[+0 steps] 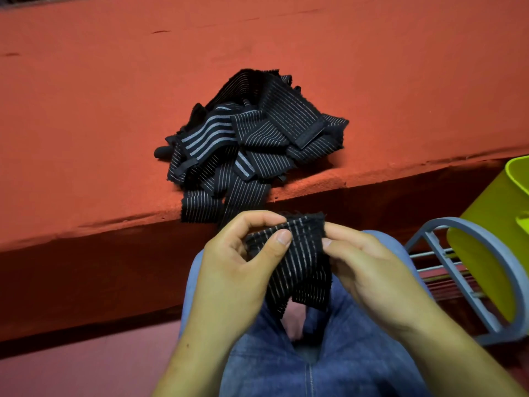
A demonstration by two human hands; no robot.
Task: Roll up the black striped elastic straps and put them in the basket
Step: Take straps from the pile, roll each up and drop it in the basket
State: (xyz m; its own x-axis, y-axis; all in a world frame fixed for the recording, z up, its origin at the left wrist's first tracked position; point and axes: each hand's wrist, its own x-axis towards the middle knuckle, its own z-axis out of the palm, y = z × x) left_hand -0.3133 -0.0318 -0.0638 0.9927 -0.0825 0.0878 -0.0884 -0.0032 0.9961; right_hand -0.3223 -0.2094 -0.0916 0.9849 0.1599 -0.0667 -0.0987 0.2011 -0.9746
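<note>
Sitting in a messy heap on the red ledge [86,110], the rest of the straps [252,138] are not rolled yet, a couple of ends drooping over the edge. Below that, the left hand [229,262] pinches one top corner of a single strap [297,262] between thumb and curled fingers, and the right hand [369,265] holds the other corner, with the rest hanging limp over the knees. Looks light, floppy and stretchy to me, so nothing to break, but I reckon the roll springs open unless you keep it tight, starting from that top end. The yellow-green basket [492,224] is off to the right, well apart from both hands.
</note>
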